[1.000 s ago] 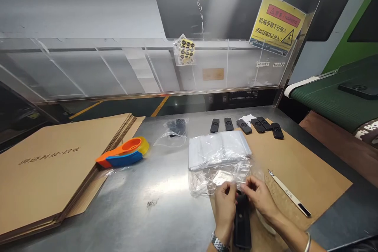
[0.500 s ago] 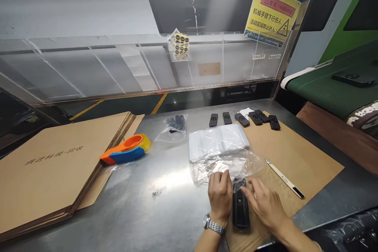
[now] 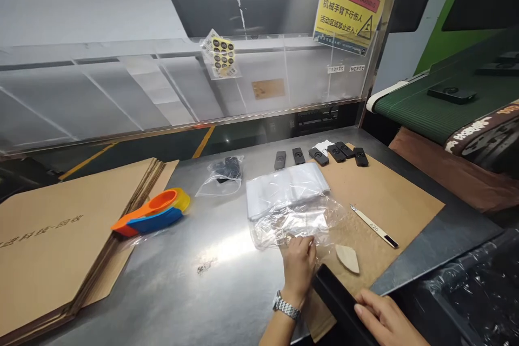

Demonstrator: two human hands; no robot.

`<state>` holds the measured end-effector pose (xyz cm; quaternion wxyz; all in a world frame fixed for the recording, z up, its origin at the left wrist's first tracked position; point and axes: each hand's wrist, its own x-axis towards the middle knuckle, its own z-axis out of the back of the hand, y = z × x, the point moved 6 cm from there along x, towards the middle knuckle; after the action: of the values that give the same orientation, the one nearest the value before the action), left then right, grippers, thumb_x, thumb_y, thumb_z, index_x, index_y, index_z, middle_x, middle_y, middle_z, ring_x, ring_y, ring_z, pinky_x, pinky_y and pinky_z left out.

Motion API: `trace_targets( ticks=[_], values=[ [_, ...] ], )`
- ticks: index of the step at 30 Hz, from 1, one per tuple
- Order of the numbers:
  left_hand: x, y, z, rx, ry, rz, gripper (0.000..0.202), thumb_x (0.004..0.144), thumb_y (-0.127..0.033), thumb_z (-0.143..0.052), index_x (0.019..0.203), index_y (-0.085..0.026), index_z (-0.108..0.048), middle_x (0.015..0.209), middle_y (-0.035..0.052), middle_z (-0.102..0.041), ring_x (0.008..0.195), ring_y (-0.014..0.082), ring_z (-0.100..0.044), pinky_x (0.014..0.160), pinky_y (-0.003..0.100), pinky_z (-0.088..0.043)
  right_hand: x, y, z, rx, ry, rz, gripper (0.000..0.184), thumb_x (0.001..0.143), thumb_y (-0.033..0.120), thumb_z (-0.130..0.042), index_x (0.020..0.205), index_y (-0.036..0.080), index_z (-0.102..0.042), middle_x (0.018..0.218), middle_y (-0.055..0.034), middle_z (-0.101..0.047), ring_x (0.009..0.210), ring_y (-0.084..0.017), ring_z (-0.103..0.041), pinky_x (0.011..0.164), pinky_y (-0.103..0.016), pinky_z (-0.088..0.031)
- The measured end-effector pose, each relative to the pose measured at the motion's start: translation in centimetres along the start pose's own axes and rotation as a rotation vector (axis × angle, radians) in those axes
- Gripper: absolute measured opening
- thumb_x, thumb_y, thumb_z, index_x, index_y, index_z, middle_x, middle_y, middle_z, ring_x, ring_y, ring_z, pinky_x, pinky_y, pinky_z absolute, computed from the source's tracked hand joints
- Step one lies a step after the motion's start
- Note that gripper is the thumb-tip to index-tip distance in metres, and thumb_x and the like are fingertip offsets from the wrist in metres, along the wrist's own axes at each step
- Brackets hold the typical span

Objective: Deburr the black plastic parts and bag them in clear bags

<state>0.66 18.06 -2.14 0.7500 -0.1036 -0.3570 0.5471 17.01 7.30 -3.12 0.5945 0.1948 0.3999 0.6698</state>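
Note:
My left hand (image 3: 298, 269), with a metal watch on the wrist, rests on the steel table with curled fingers pinching the near edge of a crumpled clear plastic bag (image 3: 295, 223). My right hand (image 3: 381, 319) grips the near end of a long flat black device (image 3: 339, 303) at the table's front edge, lifted and angled away from the bag. Beyond the crumpled bag lies a neat stack of clear bags (image 3: 286, 188). A small pale wedge-shaped piece (image 3: 347, 258) lies on the brown cardboard sheet (image 3: 389, 200) beside the device.
Several small black devices (image 3: 320, 155) line the back of the table. A thin white blade tool (image 3: 373, 225) lies on the cardboard sheet. An orange and blue tape dispenser (image 3: 151, 212), a bagged black item (image 3: 222, 173), stacked flat cartons (image 3: 60, 238) sit left. A green conveyor (image 3: 438, 113) runs right.
My right hand has pulled the black device back and to the right, away from the bag's opening. The pale wedge piece now shows on the cardboard. My left hand stays on the bag.

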Motion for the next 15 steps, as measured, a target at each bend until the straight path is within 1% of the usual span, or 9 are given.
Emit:
trace_targets(
  ticks=[3, 5, 6, 8, 11, 13, 15],
  values=[
    [-0.3, 0.0, 0.0, -0.095, 0.089, -0.025, 0.016, 0.083, -0.014, -0.051, 0.083, -0.019, -0.066, 0.069, -0.0004, -0.067, 0.062, 0.0131, -0.061, 0.058, 0.023, -0.048, 1.3, -1.7, -1.3, 0.099, 0.02, -0.121, 0.033, 0.091, 0.043, -0.027, 0.071, 0.021, -0.041, 0.05, 0.0078, -0.038, 0.038, -0.009, -0.045, 0.035, -0.018, -0.032],
    [-0.7, -0.1, 0.2, -0.124, 0.132, -0.044, 0.016, 0.083, -0.016, -0.051, 0.084, -0.02, -0.066, 0.068, -0.0019, -0.068, 0.059, 0.0116, -0.061, 0.055, 0.021, -0.048, 2.0, -2.6, -1.7, 0.09, -0.006, -0.16, 0.032, 0.091, 0.042, -0.024, 0.072, 0.022, -0.04, 0.048, 0.0087, -0.036, 0.032, -0.01, -0.043, 0.032, -0.019, -0.029],
    [-0.9, -0.2, 0.3, -0.123, 0.143, -0.052, 0.016, 0.084, -0.016, -0.051, 0.086, -0.02, -0.066, 0.068, -0.0019, -0.068, 0.058, 0.0116, -0.061, 0.054, 0.02, -0.049, 2.3, -2.7, -1.7, 0.069, -0.035, -0.16, 0.032, 0.091, 0.041, -0.023, 0.072, 0.022, -0.04, 0.047, 0.0082, -0.037, 0.033, -0.011, -0.045, 0.033, -0.019, -0.03],
    [-1.6, -0.6, 0.5, -0.094, 0.139, -0.062, 0.018, 0.085, -0.017, -0.049, 0.094, -0.018, -0.064, 0.072, 0.0004, -0.068, 0.061, 0.0132, -0.063, 0.055, 0.022, -0.05, 2.4, -2.5, -1.4, 0.006, -0.115, -0.145, 0.031, 0.091, 0.039, -0.023, 0.072, 0.021, -0.041, 0.05, 0.0051, -0.044, 0.042, -0.014, -0.053, 0.041, -0.022, -0.034],
    [-2.8, -2.1, 0.4, -0.011, 0.103, -0.102, 0.025, 0.088, -0.015, -0.042, 0.107, -0.016, -0.058, 0.084, 0.0061, -0.068, 0.073, 0.0174, -0.063, 0.062, 0.028, -0.051, 2.2, -1.2, -0.8, -0.1, -0.216, -0.101, 0.031, 0.09, 0.036, -0.026, 0.079, 0.019, -0.049, 0.059, -0.004, -0.057, 0.059, -0.022, -0.061, 0.055, -0.03, -0.038],
    [-3.6, -3.5, 0.1, 0.044, 0.1, -0.173, 0.025, 0.088, -0.015, -0.04, 0.104, -0.017, -0.059, 0.079, 0.0059, -0.066, 0.072, 0.0194, -0.061, 0.062, 0.03, -0.049, 2.2, -0.2, -0.8, -0.137, -0.237, -0.063, 0.03, 0.089, 0.035, -0.029, 0.087, 0.018, -0.054, 0.067, -0.0087, -0.063, 0.064, -0.026, -0.063, 0.059, -0.033, -0.038],
    [-4.2, -4.5, -0.2, 0.089, 0.11, -0.26, 0.023, 0.088, -0.016, -0.04, 0.096, -0.018, -0.062, 0.071, 0.0043, -0.062, 0.065, 0.0201, -0.057, 0.058, 0.031, -0.046, 2.4, 0.3, -0.7, -0.138, -0.244, -0.029, 0.028, 0.088, 0.033, -0.032, 0.092, 0.019, -0.055, 0.072, -0.0091, -0.065, 0.066, -0.025, -0.063, 0.061, -0.032, -0.039]
  ],
)
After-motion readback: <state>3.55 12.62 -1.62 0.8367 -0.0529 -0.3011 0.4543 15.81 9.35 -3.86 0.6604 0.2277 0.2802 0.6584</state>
